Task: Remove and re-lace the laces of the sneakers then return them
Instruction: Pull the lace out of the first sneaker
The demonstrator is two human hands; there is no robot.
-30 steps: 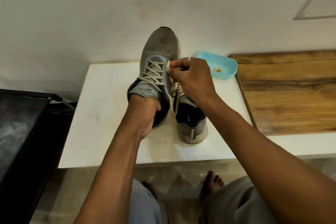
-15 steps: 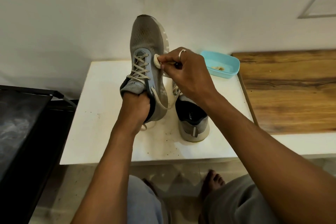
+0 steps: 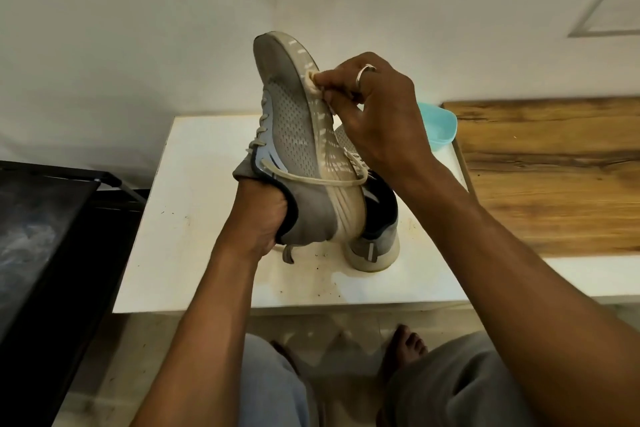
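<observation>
White table (image 3: 194,253) set against a pale wall, a wooden counter (image 3: 554,166) along its right edge, a black unit (image 3: 41,236) off its left edge. One grey sneaker (image 3: 294,135) held up over the table's middle, clear of the top, toe high, sole edge turned right, laced front turned left. Second sneaker (image 3: 377,239) standing on the table toward the right edge, heel facing the front edge, largely hidden behind the raised one. Left hand (image 3: 263,218) grips the raised sneaker at the collar, fingers curled into the opening. Right hand (image 3: 377,114) by the sole edge near the toe, thumb and fingertips pinching a bunched end of cream lace (image 3: 311,177); a length of it crosses the sneaker's side. Turquoise tray (image 3: 440,125) at the rear right corner, half behind the right hand. Ring (image 3: 365,73) on a right finger.
</observation>
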